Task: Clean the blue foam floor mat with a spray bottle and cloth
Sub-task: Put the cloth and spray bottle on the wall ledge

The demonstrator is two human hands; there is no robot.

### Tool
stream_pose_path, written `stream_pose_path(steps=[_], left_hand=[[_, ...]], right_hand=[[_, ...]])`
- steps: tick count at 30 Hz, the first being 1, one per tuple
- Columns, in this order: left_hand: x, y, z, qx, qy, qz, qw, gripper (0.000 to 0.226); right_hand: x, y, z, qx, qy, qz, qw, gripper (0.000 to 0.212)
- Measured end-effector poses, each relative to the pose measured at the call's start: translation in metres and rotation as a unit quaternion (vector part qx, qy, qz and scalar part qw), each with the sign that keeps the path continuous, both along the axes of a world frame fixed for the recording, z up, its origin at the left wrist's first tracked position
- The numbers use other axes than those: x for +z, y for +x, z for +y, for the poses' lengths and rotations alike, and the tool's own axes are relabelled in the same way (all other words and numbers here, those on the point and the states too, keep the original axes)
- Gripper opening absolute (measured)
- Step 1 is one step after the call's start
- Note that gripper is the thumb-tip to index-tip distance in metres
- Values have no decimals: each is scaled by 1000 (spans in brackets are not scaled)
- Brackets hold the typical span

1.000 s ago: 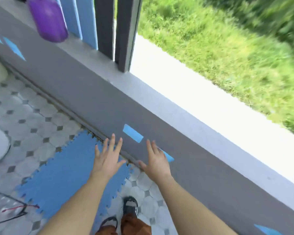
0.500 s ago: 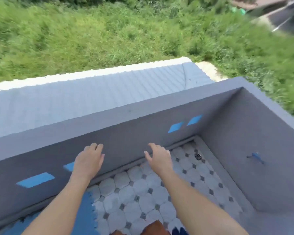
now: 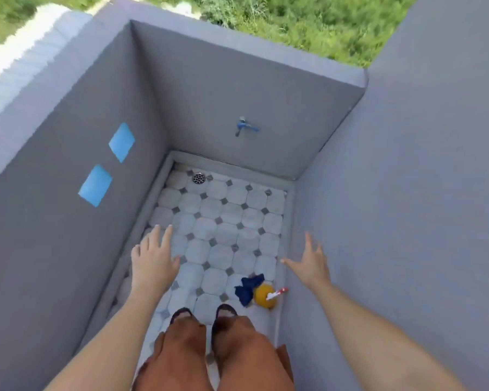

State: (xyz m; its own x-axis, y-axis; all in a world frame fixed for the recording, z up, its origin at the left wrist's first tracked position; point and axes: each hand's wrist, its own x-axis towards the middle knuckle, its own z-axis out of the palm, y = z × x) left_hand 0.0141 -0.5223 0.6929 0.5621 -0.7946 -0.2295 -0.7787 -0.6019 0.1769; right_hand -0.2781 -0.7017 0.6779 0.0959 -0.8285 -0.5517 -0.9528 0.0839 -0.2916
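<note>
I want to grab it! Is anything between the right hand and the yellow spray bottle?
No. In the head view, only bare tiled floor separates the open right hand from the yellow spray bottle.

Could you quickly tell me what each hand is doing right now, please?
Left hand: open, fingers spread, holding nothing.
Right hand: open, fingers spread, holding nothing; the cloth and spray bottle lie on the floor below it.

cloth (image 3: 247, 289) on floor (image 3: 223, 221), touching spray bottle (image 3: 266, 297) on its right | both near right wall (image 3: 393, 221) | drain (image 3: 198, 178) in far-left corner | tap (image 3: 244, 127) on far wall
</note>
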Motion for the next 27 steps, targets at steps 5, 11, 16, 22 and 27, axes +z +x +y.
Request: stream_pose_path(steps=[5, 11, 16, 22, 27], left_hand=[[-101, -43, -73, -128, 56, 26, 990, 71], [-298, -100, -113, -225, 117, 64, 965, 63], [-461, -139, -120, -294, 183, 76, 935, 57], [-627, -177, -136, -306, 233, 188, 904, 64], [-700, -212, -134, -375, 225, 212, 874, 97]], right_hand=[[-94, -57, -2, -109, 56, -18, 992, 105], [-280, -84, 32, -264, 79, -67, 959, 92], [-432, -80, 57, -364, 87, -112, 921, 84], [-539, -73, 79, -466, -69, -167, 866, 72], [-571, -69, 96, -504, -103, -196, 835, 52]])
